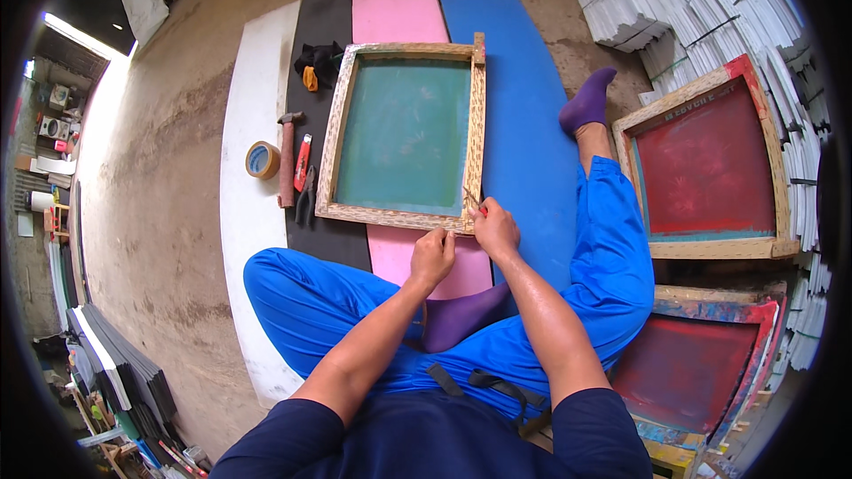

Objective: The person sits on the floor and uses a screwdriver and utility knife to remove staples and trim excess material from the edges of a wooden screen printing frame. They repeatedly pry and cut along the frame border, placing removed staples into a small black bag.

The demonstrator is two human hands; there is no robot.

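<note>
A wooden screen-printing frame with green mesh lies flat in front of me. My right hand is closed at the frame's near right corner, around a small tool with a red handle. A thin dark tip seems to point at the corner wood; the tool's exact kind is unclear. Beside it, my left hand is closed with its fingertips at the frame's near edge. Whatever those fingers pinch is hidden. Left of the frame lie a hammer, a red utility knife and black-handled pliers.
A tape roll sits on the white sheet. Black, pink and blue sheets lie under the frame. Black-and-orange gloves are at its far left. Red-mesh frames lean at right, near stacked white bundles.
</note>
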